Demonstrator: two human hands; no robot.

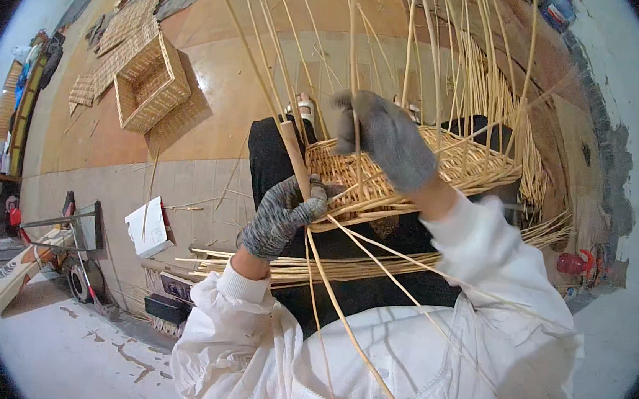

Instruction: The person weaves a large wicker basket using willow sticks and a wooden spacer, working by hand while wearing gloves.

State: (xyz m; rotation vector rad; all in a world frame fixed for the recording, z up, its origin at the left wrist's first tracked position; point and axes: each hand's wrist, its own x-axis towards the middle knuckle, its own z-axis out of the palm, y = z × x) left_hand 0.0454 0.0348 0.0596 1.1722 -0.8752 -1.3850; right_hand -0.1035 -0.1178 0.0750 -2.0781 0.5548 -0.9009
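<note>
A half-woven wicker basket (447, 154) rests across my lap, with long upright willow rods (440, 65) rising from its rim. At the basket's near left corner, my left hand (287, 216), in a mottled grey knit glove, is closed round the lower end of a thick round wooden stick (295, 159). Higher and to the right, my right hand (387, 138), in a plain grey glove, has its fingers wrapped round one upright rod (354, 45) above the weave. Several loose rod ends (353, 333) stick out from the near edge toward my chest.
A finished rectangular wicker basket (154, 83) sits on the floor at left, beside woven panels (121, 23). Closer in are a white box (149, 228) and a wheeled cart (60, 259). A bundle of rods (312, 272) lies across my lap. At right stands a red object (575, 262).
</note>
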